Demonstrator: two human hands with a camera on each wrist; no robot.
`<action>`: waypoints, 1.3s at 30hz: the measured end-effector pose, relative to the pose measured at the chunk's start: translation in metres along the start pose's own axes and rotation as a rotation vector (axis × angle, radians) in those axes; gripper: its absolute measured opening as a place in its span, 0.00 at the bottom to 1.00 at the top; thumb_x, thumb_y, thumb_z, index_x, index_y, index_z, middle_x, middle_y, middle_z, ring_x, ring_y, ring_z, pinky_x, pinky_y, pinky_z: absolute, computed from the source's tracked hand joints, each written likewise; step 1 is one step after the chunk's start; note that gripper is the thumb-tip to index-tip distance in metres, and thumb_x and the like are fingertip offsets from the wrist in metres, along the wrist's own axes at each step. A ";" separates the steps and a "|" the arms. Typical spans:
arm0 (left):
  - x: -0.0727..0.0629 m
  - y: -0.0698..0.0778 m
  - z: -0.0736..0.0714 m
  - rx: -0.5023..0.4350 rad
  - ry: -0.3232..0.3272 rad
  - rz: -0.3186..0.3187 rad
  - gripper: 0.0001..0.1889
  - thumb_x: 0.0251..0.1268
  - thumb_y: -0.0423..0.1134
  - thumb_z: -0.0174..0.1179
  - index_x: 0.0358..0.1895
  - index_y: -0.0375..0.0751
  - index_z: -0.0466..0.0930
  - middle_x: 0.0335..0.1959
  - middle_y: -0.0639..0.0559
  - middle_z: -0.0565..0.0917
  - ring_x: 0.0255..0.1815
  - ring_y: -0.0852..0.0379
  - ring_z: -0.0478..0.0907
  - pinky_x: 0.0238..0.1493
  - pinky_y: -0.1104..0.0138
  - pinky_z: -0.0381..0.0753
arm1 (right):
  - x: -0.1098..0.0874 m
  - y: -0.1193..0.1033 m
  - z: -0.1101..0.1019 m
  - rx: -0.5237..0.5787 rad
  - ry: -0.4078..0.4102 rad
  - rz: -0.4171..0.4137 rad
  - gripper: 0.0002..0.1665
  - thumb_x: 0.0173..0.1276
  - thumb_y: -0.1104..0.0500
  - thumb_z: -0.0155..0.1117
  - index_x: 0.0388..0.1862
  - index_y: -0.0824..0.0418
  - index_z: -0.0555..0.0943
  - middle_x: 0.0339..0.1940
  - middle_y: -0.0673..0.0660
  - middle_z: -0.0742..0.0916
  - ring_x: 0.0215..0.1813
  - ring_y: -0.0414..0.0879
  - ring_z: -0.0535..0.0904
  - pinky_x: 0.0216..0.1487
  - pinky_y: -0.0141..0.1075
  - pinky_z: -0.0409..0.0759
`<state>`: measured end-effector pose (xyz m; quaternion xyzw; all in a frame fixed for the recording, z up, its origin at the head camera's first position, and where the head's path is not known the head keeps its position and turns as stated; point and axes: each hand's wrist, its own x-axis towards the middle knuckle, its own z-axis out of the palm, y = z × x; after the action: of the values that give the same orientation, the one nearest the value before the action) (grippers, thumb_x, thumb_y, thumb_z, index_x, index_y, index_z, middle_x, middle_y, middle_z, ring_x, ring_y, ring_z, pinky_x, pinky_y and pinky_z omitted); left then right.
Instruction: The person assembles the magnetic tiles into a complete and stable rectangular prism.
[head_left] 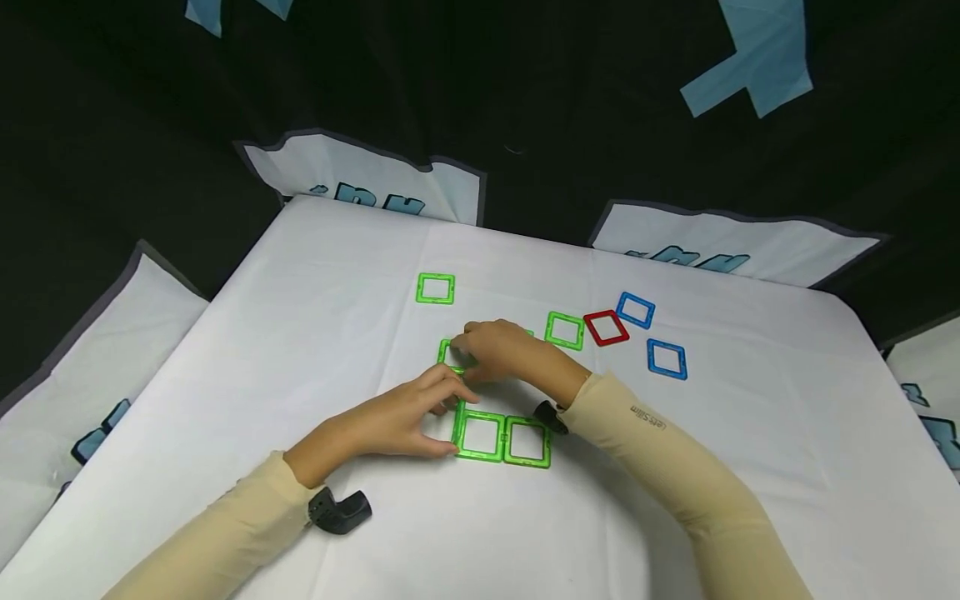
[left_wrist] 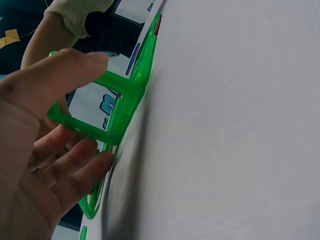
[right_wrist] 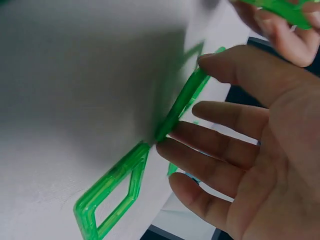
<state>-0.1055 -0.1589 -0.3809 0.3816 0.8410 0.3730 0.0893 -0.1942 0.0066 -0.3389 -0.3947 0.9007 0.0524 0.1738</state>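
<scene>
In the head view my left hand [head_left: 412, 412] holds a green square magnetic tile frame [left_wrist: 117, 122] upright, thumb on one side and fingers on the other. It stands at the left side of two flat green frames, a nearer-left one [head_left: 480, 456] and a right one [head_left: 527, 463], lying edge to edge. My right hand [head_left: 498, 350] reaches just beyond and grips another green frame [right_wrist: 182, 102] by its edges at the tabletop, thumb at one end, fingertips at the other. In the head view its fingers partly cover that frame.
A lone green frame [head_left: 436, 276] lies farther back. To the right are a green frame [head_left: 567, 316], a red frame [head_left: 599, 314] and two blue frames, one farther [head_left: 639, 298], one nearer [head_left: 666, 343]. Part of a green frame [head_left: 530, 332] shows behind my right hand. White cloth [head_left: 300, 333] covers the table.
</scene>
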 end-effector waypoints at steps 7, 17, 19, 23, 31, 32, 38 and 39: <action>-0.001 -0.003 -0.001 -0.018 0.016 0.022 0.26 0.50 0.38 0.67 0.53 0.41 0.69 0.52 0.53 0.65 0.46 0.61 0.75 0.49 0.71 0.77 | -0.018 0.005 0.002 0.127 -0.018 -0.058 0.25 0.67 0.54 0.56 0.64 0.49 0.70 0.49 0.53 0.83 0.36 0.41 0.75 0.42 0.34 0.74; -0.002 -0.007 0.003 -0.058 0.012 0.005 0.26 0.50 0.38 0.67 0.53 0.41 0.70 0.49 0.54 0.66 0.49 0.60 0.73 0.49 0.72 0.77 | -0.048 0.010 0.016 0.173 0.264 -0.106 0.10 0.68 0.61 0.53 0.41 0.58 0.82 0.24 0.51 0.83 0.23 0.37 0.69 0.26 0.27 0.68; -0.003 -0.008 0.004 -0.071 0.009 0.004 0.25 0.50 0.38 0.67 0.53 0.41 0.70 0.50 0.54 0.66 0.50 0.60 0.73 0.49 0.72 0.77 | -0.056 0.010 0.018 0.154 0.305 -0.079 0.10 0.67 0.61 0.55 0.43 0.58 0.82 0.27 0.51 0.86 0.23 0.36 0.71 0.27 0.27 0.71; -0.004 -0.009 0.004 -0.079 0.006 0.000 0.25 0.51 0.37 0.67 0.54 0.42 0.70 0.50 0.53 0.66 0.51 0.59 0.72 0.49 0.72 0.78 | -0.069 0.008 0.020 0.137 0.372 -0.063 0.09 0.64 0.62 0.56 0.38 0.59 0.83 0.23 0.50 0.84 0.20 0.36 0.70 0.24 0.26 0.69; -0.002 -0.009 0.006 -0.111 0.017 -0.003 0.39 0.49 0.37 0.67 0.65 0.42 0.56 0.50 0.51 0.66 0.51 0.60 0.70 0.50 0.72 0.77 | -0.083 0.002 0.027 0.174 0.392 -0.101 0.07 0.62 0.63 0.56 0.25 0.58 0.78 0.12 0.46 0.73 0.17 0.35 0.62 0.20 0.24 0.58; -0.001 -0.009 0.006 -0.116 0.021 0.000 0.41 0.49 0.37 0.68 0.66 0.41 0.53 0.50 0.51 0.66 0.51 0.60 0.69 0.50 0.72 0.78 | -0.083 0.002 0.028 0.174 0.386 -0.104 0.07 0.62 0.63 0.56 0.25 0.57 0.78 0.12 0.45 0.72 0.17 0.35 0.61 0.19 0.24 0.57; 0.002 -0.009 0.005 -0.109 0.035 -0.002 0.45 0.48 0.37 0.68 0.68 0.41 0.50 0.50 0.52 0.67 0.52 0.60 0.69 0.49 0.72 0.78 | -0.081 0.001 0.030 0.178 0.399 -0.137 0.11 0.62 0.64 0.55 0.20 0.56 0.74 0.10 0.44 0.67 0.16 0.34 0.60 0.19 0.23 0.56; 0.003 -0.009 0.004 -0.107 0.032 -0.006 0.44 0.48 0.37 0.68 0.68 0.41 0.51 0.50 0.52 0.66 0.52 0.60 0.69 0.49 0.72 0.77 | -0.081 0.001 0.030 0.182 0.401 -0.141 0.11 0.62 0.64 0.55 0.20 0.56 0.74 0.10 0.44 0.67 0.16 0.34 0.60 0.19 0.23 0.56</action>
<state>-0.1108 -0.1586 -0.3899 0.3678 0.8223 0.4232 0.0971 -0.1359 0.0705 -0.3381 -0.4419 0.8884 -0.1210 0.0293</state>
